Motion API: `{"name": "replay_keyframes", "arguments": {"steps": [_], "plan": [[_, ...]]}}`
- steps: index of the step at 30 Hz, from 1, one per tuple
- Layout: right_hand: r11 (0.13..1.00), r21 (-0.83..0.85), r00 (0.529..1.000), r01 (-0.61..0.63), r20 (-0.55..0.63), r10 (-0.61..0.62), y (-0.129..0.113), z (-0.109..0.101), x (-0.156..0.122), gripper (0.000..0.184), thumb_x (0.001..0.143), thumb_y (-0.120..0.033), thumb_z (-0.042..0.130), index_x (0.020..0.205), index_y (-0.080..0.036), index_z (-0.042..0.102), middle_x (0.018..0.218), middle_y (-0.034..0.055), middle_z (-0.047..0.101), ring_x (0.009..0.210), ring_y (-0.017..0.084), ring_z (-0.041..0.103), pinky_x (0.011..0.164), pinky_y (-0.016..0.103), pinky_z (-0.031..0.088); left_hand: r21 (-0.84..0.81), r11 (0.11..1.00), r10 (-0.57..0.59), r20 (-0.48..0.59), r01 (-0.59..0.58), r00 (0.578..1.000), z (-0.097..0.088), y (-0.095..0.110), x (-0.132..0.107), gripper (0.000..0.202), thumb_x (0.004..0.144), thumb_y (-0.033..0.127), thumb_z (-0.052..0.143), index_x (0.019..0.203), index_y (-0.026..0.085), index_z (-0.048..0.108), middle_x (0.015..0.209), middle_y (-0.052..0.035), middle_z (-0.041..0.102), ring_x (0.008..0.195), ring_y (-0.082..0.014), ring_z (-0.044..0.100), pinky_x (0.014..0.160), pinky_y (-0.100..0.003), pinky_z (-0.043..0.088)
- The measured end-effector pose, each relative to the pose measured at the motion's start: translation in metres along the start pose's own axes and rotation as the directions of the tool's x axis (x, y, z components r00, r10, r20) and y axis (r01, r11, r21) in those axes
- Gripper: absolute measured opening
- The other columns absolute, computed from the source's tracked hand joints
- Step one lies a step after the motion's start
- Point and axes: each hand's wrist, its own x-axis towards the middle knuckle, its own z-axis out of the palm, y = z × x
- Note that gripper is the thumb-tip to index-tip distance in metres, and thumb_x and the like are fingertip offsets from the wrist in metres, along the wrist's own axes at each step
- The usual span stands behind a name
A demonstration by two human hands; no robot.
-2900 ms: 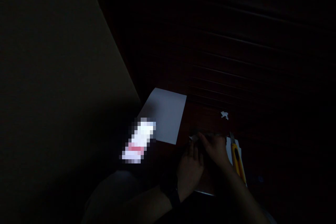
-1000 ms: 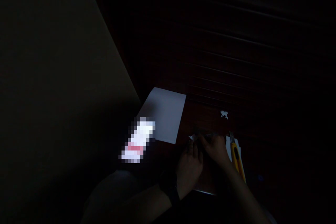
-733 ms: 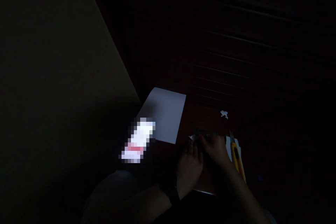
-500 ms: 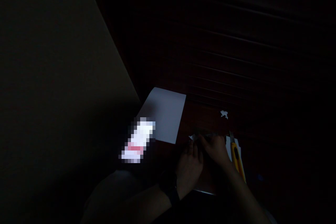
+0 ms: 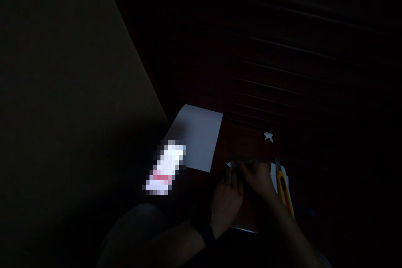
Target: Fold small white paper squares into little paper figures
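Observation:
In the dim head view, my left hand (image 5: 226, 202), with a dark watch (image 5: 202, 222) on its wrist, lies low over the dark tabletop. Its fingertips are closed at a small white piece of paper (image 5: 229, 164). My right hand (image 5: 260, 179) meets it from the right, fingers curled inward. A thin dark object (image 5: 253, 161) shows beside the right fingers, too dark to name. Just right of that hand, a yellow utility knife (image 5: 283, 190) with its blade out rests on white paper pieces (image 5: 273, 174).
A white sheet (image 5: 201, 138) lies to the left of my hands. Nearer me glows a blurred phone screen (image 5: 166, 167). Crumpled paper scraps (image 5: 268, 136) sit farther back. A pale wall (image 5: 78, 92) rises at left, and dark slatted wood (image 5: 266, 71) stands behind.

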Motion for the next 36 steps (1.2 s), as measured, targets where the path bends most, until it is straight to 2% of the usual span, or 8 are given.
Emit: {"name": "replay_keyframes", "arguments": {"steps": [7, 17, 21, 24, 27, 31, 33, 36], "plan": [[1.000, 0.011, 1.000, -0.004, 0.017, 0.003, -0.001, -0.002, -0.001, 0.028, 0.085, -0.034, 0.047, 0.078, -0.021, 0.071, 0.074, 0.0043, 0.072, 0.068, 0.020, 0.068, 0.057, 0.024, 0.045, -0.014, 1.000, 0.009, 0.001, -0.009, 1.000, -0.001, -0.001, 0.001, 0.042, 0.085, 0.020, 0.044, 0.123, 0.003, 0.047, 0.130, -0.0250, 0.044, 0.127, -0.0320, 0.033, 0.095, -0.045, 0.036], [0.998, 0.062, 0.999, -0.006, -0.031, 0.008, 0.001, -0.002, 0.001, 0.027, 0.085, -0.036, 0.048, 0.078, -0.021, 0.070, 0.076, 0.0047, 0.072, 0.072, 0.021, 0.067, 0.064, 0.026, 0.047, -0.033, 0.999, -0.010, 0.017, 0.010, 1.000, -0.002, -0.001, 0.000, 0.043, 0.086, 0.021, 0.043, 0.126, 0.003, 0.044, 0.132, -0.0242, 0.042, 0.129, -0.0321, 0.030, 0.096, -0.046, 0.035], [0.999, 0.039, 0.997, 0.031, -0.072, -0.028, 0.013, -0.012, 0.004, 0.025, 0.084, -0.026, 0.047, 0.102, -0.022, 0.065, 0.100, 0.0053, 0.068, 0.090, 0.020, 0.063, 0.077, 0.028, 0.046, -0.022, 1.000, 0.010, 0.013, -0.010, 1.000, -0.003, -0.002, 0.000, 0.044, 0.086, 0.021, 0.044, 0.126, 0.003, 0.044, 0.134, -0.0230, 0.040, 0.129, -0.0331, 0.029, 0.098, -0.046, 0.034], [0.986, -0.152, 0.998, 0.065, 0.034, -0.061, 0.023, -0.016, 0.003, 0.039, 0.079, -0.013, 0.048, 0.115, -0.022, 0.057, 0.108, 0.0067, 0.065, 0.096, 0.022, 0.059, 0.080, 0.029, 0.044, -0.021, 1.000, 0.010, 0.012, -0.010, 1.000, -0.005, -0.003, 0.000, 0.045, 0.085, 0.020, 0.044, 0.127, 0.003, 0.042, 0.134, -0.0226, 0.040, 0.130, -0.0322, 0.028, 0.097, -0.044, 0.035], [0.932, -0.351, 0.989, 0.087, 0.145, -0.038, 0.024, -0.016, 0.000, 0.050, 0.075, -0.005, 0.047, 0.122, -0.021, 0.051, 0.111, 0.0086, 0.062, 0.100, 0.023, 0.055, 0.084, 0.030, 0.041, -0.046, 0.998, 0.039, 0.020, -0.038, 0.999, -0.011, -0.005, 0.001, 0.042, 0.085, 0.017, 0.042, 0.125, 0.003, 0.045, 0.131, -0.0214, 0.044, 0.128, -0.0293, 0.032, 0.098, -0.041, 0.035], [0.901, -0.418, 0.974, 0.116, 0.226, -0.021, 0.019, -0.016, -0.006, 0.051, 0.078, -0.005, 0.045, 0.126, -0.022, 0.047, 0.119, 0.0084, 0.056, 0.107, 0.022, 0.049, 0.087, 0.029, 0.038, -0.107, 0.989, 0.108, 0.040, -0.104, 0.993, -0.026, -0.012, 0.007, 0.032, 0.084, 0.015, 0.043, 0.112, 0.007, 0.055, 0.117, -0.0181, 0.055, 0.120, -0.0255, 0.042, 0.099, -0.038, 0.034], [0.901, -0.418, 0.969, 0.116, 0.246, -0.010, 0.017, -0.018, -0.010, 0.050, 0.080, -0.008, 0.045, 0.127, -0.023, 0.046, 0.120, 0.0080, 0.056, 0.107, 0.021, 0.049, 0.085, 0.028, 0.038, -0.163, 0.984, 0.081, 0.088, -0.066, 0.993, -0.034, -0.019, 0.010, 0.023, 0.084, 0.016, 0.043, 0.096, 0.010, 0.062, 0.100, -0.0150, 0.062, 0.108, -0.0244, 0.051, 0.091, -0.037, 0.040], [0.903, -0.421, 0.960, 0.090, 0.277, 0.033, 0.016, -0.020, -0.015, 0.052, 0.080, -0.007, 0.044, 0.128, -0.024, 0.045, 0.119, 0.0082, 0.056, 0.102, 0.020, 0.052, 0.082, 0.027, 0.040, -0.184, 0.978, -0.062, 0.177, 0.095, 0.982, -0.043, -0.037, 0.013, 0.030, 0.088, 0.020, 0.036, 0.083, 0.014, 0.065, 0.081, -0.0109, 0.064, 0.079, -0.0212, 0.060, 0.072, -0.035, 0.045]]}}
